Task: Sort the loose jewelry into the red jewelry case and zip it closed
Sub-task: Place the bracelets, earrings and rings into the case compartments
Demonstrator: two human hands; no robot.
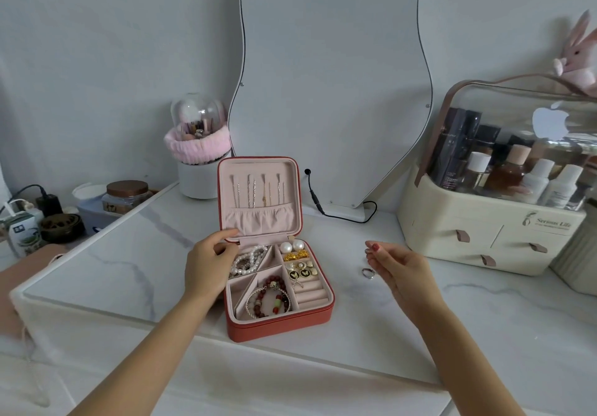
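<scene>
Left arm: reaches in from the lower left, forearm angled up and to the right toward the case
Left hand (210,262): fingers curled at the left edge of the red jewelry case (277,322), thumb and fingertips pinching the lower left corner of the upright lid (260,195); part of the hand overlaps the pearl compartment
Right arm: enters from the lower right, forearm sloping up and to the left
Right hand (399,267): held just above the tabletop, to the right of the case and apart from it, fingers loosely bent, thumb and forefinger pinching a small ring (368,250) at their tips
Second ring (368,272): silver, lying on the marble tabletop (371,318) just below the right fingertips; whether a finger touches it cannot be told
Case: open, standing on the tabletop near its front edge, between the two hands, zip undone
Lid contents: thin necklaces (258,191) hanging in a row above a gathered pocket
Tray contents: pearl strand (250,259) at upper left, beaded bracelets (269,297) at lower middle, two large pearl earrings (292,247) at upper right, small stud earrings (300,270) below them, ring rolls (310,294) at lower right
Behind: a wavy mirror (329,92) against the wall, a cosmetics organiser (491,221) to the right
</scene>
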